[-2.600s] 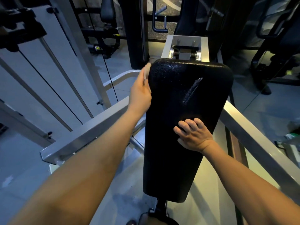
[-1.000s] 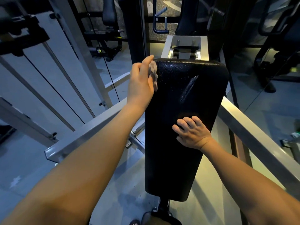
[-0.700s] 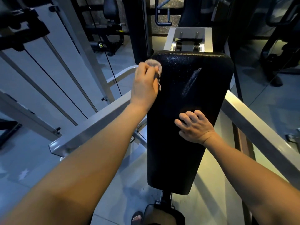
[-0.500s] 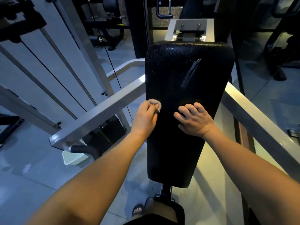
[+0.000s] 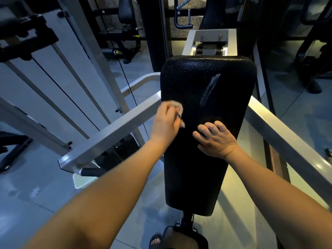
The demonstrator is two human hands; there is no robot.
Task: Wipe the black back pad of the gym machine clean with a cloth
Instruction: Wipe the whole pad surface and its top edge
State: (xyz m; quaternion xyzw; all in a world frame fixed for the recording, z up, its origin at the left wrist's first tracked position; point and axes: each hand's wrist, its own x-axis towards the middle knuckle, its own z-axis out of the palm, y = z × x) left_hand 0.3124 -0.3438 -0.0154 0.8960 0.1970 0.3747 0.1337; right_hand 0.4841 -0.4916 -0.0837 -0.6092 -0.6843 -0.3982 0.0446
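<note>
The black back pad [image 5: 206,90] stands upright in the middle of the view, with a pale streak on its upper right part. My left hand [image 5: 166,123] grips a small grey cloth [image 5: 179,114] and holds it against the pad's left edge, about halfway down. My right hand [image 5: 214,139] rests on the pad's front at mid height, its fingers bent against the surface and holding nothing.
Grey steel arms of the machine run out on both sides of the pad, a left arm [image 5: 111,135] and a right arm [image 5: 287,139]. Cables and a white frame [image 5: 71,87] stand at the left. A sandalled foot [image 5: 155,241] shows at the bottom. Other gym machines fill the dark background.
My left hand with the cloth slid down the pad's left edge from the top corner to mid height. My right hand stayed in place on the pad.
</note>
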